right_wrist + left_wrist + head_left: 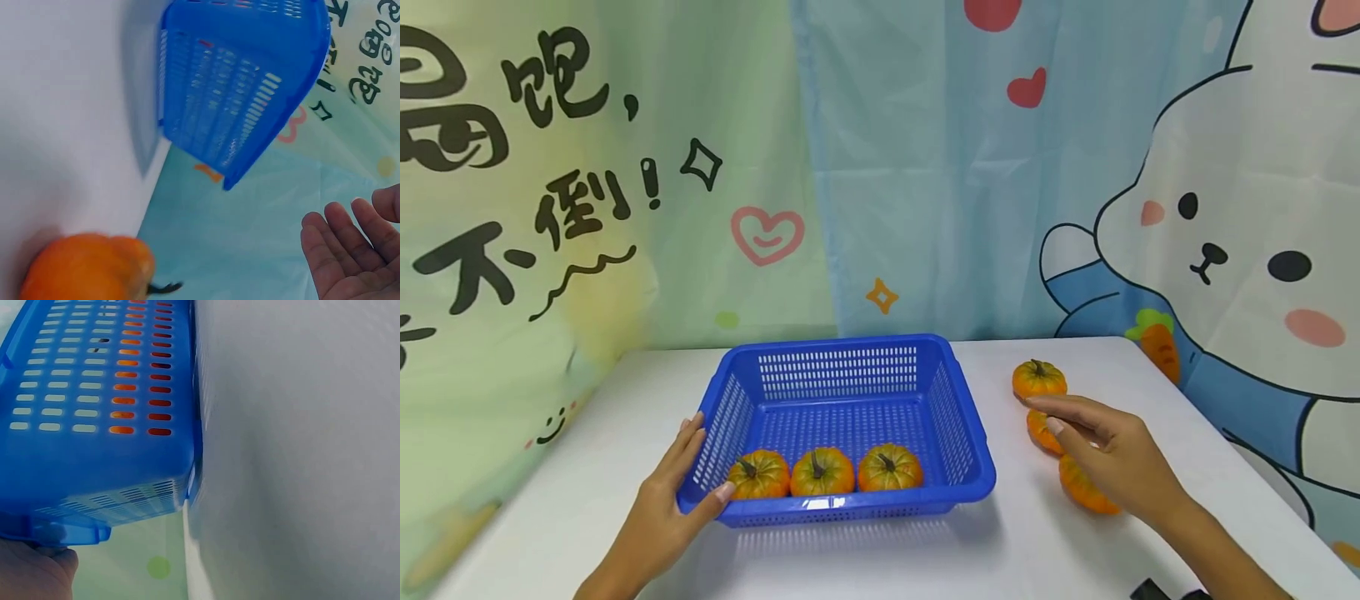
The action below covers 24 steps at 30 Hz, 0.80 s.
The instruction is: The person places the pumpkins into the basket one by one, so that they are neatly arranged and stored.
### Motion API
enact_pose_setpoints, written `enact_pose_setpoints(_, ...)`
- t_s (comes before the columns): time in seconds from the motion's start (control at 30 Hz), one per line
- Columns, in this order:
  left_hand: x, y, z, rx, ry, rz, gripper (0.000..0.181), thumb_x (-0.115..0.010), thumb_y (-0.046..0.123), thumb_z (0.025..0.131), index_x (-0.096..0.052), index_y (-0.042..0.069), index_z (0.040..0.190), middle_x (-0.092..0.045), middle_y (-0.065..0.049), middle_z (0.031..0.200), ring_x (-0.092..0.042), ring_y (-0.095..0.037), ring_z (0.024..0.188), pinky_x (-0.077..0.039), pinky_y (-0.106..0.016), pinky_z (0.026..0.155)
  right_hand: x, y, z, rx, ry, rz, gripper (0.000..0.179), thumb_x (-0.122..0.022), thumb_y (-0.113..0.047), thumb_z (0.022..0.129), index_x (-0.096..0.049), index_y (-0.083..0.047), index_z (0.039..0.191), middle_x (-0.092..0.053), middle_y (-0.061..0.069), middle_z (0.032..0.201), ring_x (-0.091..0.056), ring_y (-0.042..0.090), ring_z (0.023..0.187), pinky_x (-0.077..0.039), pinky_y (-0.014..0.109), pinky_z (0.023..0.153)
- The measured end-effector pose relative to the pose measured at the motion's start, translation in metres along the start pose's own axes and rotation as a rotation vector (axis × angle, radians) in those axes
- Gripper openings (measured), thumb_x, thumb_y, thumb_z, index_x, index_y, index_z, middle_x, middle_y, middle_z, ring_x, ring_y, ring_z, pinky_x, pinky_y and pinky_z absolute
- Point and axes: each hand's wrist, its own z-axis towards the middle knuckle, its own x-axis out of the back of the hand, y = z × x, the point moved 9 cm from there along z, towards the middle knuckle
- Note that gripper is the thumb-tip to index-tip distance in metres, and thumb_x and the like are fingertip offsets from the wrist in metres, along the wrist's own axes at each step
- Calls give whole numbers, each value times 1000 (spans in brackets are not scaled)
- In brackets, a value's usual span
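Note:
A blue plastic basket (977,442) stands on the table with three small orange pumpkins, a left (760,477), a middle (823,473) and a right one (891,468), lined up along its front wall. My left hand (658,508) holds its front left corner, thumb at the front rim and fingers along the left side. To the right, my right hand (1123,458) hovers over three more pumpkins, a far (1039,377), a middle (1042,432) and a near one (1084,490), partly hiding the closer two. Nothing shows in its loosely bent fingers in the right wrist view.
The white table (1015,550) ends at a printed cloth backdrop (887,167) behind and on both sides. At the bottom edge near my right forearm, part of a black object (1148,590) shows.

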Motion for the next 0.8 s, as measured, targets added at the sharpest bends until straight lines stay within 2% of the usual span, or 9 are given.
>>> enact_pose_setpoints(0.13,-1,-1,-2,8,-5,-1,77,-70,30,89,-35,-4,148,-21,-9,159,-15,-34,146,-22,-44,112,6,10,-10,-31,-14,-17,27,-63,1,92,-69,-4,118,-67,11,113,-50,-15,107,-46,9,79)
enact_pose_setpoints(0.23,-1,1,-2,-7,2,0,76,-70,29,89,-35,-5,147,-22,-10,159,-16,-34,145,-19,-34,113,11,23,-18,-72,-15,-39,28,-63,0,93,-68,-4,119,-67,13,114,-48,-17,107,-45,7,78)
enact_pose_setpoints(0.43,0,4,-1,-36,19,5,75,-71,28,88,-36,-6,146,-24,-11,159,-17,-34,145,-15,-21,111,26,62,-31,-258,23,-134,38,-63,-15,96,-59,1,130,-65,21,118,-46,-22,96,-40,1,75)
enact_pose_setpoints(0.5,0,4,-1,-43,27,-1,75,-71,26,88,-37,-6,146,-25,-11,158,-18,-35,145,-13,-13,107,31,73,-35,-322,30,-152,45,-61,-23,97,-54,2,135,-63,24,120,-58,-8,98,-39,0,73)
enact_pose_setpoints(0.57,0,4,-1,-43,30,-9,75,-72,26,87,-37,-6,146,-25,-11,158,-17,-35,145,-11,-9,104,35,82,-38,-373,30,-168,50,-59,-29,98,-52,2,137,-61,25,123,-63,13,105,-37,-1,72)
enact_pose_setpoints(0.67,-1,3,-1,-40,26,-17,75,-71,26,88,-37,-6,146,-24,-11,158,-17,-35,145,-11,-8,103,34,95,-44,-446,-10,-165,57,-56,-35,99,-48,5,139,-55,28,131,-54,44,115,-39,1,76)
enact_pose_setpoints(0.73,-1,2,-1,-37,24,-17,75,-71,26,88,-36,-6,146,-24,-11,158,-16,-34,145,-11,-9,104,28,102,-48,-487,-59,-153,62,-55,-38,99,-45,7,140,-50,30,135,-49,47,120,-45,13,84)
enact_pose_setpoints(0.8,0,3,-1,-38,25,-15,75,-71,26,88,-36,-6,146,-24,-11,158,-16,-34,145,-11,-9,104,20,109,-52,-518,-125,-133,67,-55,-40,99,-40,9,142,-45,33,138,-44,50,123,-46,30,91)
